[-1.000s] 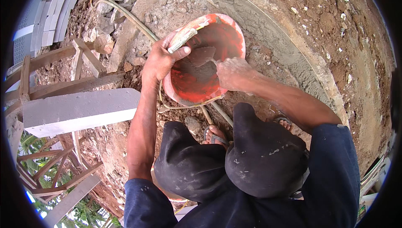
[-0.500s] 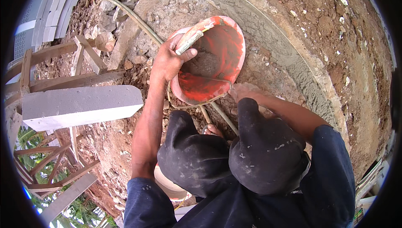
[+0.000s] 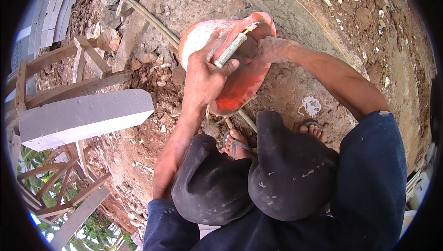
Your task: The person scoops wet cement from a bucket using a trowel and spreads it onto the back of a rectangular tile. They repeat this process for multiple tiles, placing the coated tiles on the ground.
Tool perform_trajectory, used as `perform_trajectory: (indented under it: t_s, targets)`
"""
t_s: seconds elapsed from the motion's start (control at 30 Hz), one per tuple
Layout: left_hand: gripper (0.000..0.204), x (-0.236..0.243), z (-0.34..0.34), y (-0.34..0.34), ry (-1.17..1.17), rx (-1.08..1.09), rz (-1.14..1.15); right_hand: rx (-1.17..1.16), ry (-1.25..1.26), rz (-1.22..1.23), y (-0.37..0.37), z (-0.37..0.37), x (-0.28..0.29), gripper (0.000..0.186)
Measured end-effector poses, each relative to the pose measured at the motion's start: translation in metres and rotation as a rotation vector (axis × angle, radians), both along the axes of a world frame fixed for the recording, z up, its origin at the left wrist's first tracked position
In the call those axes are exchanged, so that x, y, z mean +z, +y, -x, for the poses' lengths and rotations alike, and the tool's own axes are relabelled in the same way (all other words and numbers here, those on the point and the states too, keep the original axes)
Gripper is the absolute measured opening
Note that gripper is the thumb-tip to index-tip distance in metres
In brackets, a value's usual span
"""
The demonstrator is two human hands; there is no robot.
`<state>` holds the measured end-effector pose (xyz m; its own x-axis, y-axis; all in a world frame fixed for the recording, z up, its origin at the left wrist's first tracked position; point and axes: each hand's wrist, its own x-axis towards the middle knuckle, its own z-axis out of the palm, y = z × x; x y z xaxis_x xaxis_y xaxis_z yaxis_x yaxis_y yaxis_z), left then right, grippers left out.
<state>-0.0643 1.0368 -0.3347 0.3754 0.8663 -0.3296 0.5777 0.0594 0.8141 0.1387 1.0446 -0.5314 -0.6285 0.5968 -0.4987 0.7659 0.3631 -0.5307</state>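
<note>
A red bucket [image 3: 240,89], whitened on its outside, is tipped over with its mouth toward the right. Grey wet mortar [image 3: 249,48] coats part of its inside. My left hand [image 3: 205,73] is closed round the bucket's left rim. By its thumb lies a short, pale, mortar-smeared handle [image 3: 230,50] with a yellow bit at its upper end; what it belongs to is hidden. At the right side of the mouth, my right hand [image 3: 274,50] reaches to the mortar and rim, fingers bent and partly hidden, so its grip cannot be made out.
A strip of wet mortar [image 3: 304,20] curves beyond the bucket, with a string line along it. A hose [image 3: 143,13] runs behind the bucket. On the left, a pale block [image 3: 87,117] rests near wooden framing [image 3: 69,89]. My sandalled foot [image 3: 237,145] is close below.
The bucket has tipped further, showing more of its outer wall. My right hand has moved up from the near rim to the mouth's far right side. My left hand has shifted right.
</note>
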Motion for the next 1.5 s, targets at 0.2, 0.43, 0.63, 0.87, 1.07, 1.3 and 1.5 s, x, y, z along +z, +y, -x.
perform_trajectory:
  t_s: [0.2, 0.43, 0.63, 0.87, 1.07, 1.3, 1.5]
  targets:
    - [0.055, 0.022, 0.034, -0.013, -0.104, -0.075, 0.006, -0.16, 0.207, 0.375, -0.053, 0.05, 0.024, 0.042]
    - [0.063, 0.046, 0.054, -0.005, -0.362, 0.189, -0.061, -0.581, 0.692, 0.753, -0.068, 0.093, 0.075, 0.046]
    - [0.054, 0.032, 0.066, 0.013, -0.352, 0.397, -0.08, -0.694, 0.764, 0.761, -0.095, 0.033, 0.124, 0.045]
    - [0.05, 0.0, 0.09, 0.003, -0.525, 0.485, 0.034, -1.061, 0.639, 0.728, -0.178, -0.053, 0.159, 0.043]
    - [0.056, 0.008, 0.09, -0.005, -0.518, 0.469, 0.035, -1.196, 0.008, -0.216, -0.262, -0.112, 0.111, 0.034]
    - [0.052, 0.004, 0.1, -0.004, -0.459, 0.489, -0.037, -1.401, -0.182, -0.409, -0.284, -0.09, 0.06, 0.029]
    - [0.057, -0.013, 0.115, 0.037, -0.391, 0.282, -0.071, -0.981, 0.2, -0.569, -0.221, -0.03, 0.096, 0.031]
